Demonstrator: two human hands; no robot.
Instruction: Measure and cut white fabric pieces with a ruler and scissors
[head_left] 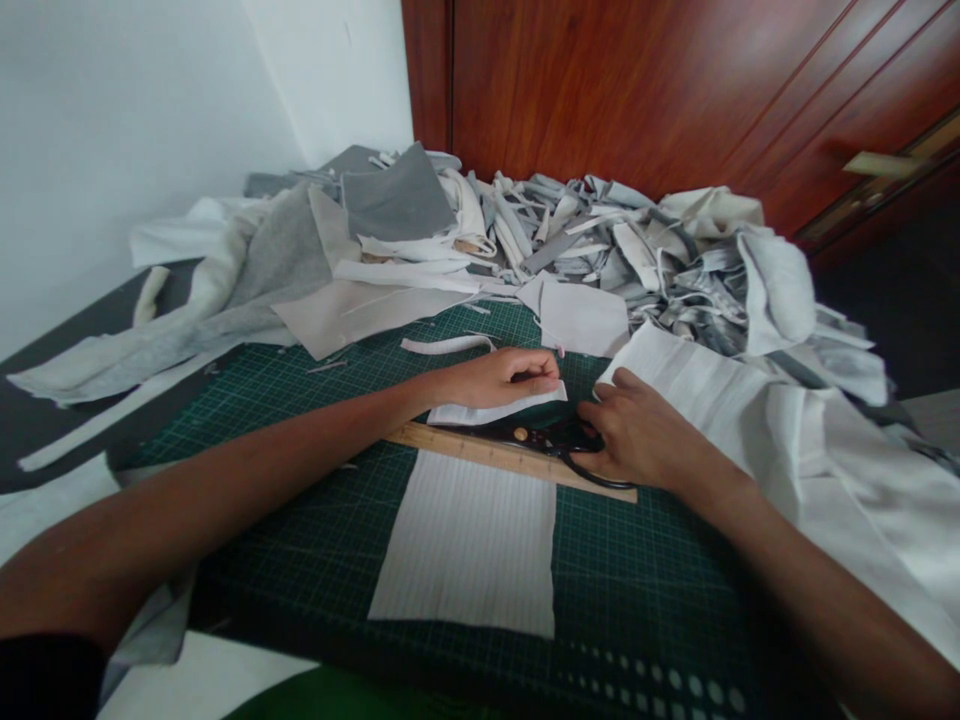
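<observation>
A white ribbed fabric rectangle [469, 540] lies flat on the green cutting mat [300, 400]. A wooden ruler [480, 452] lies across its far edge. My left hand [499, 378] is closed in a pinch on a narrow white fabric strip [491, 411] just beyond the ruler. My right hand [637, 435] is closed around the handles of black scissors [551, 437], whose blades point left along the strip.
A big heap of grey and white fabric scraps [570, 240] covers the far side of the mat. A folded white cloth [795, 440] lies at the right. A wooden door [675, 90] stands behind, a white wall [135, 120] at the left.
</observation>
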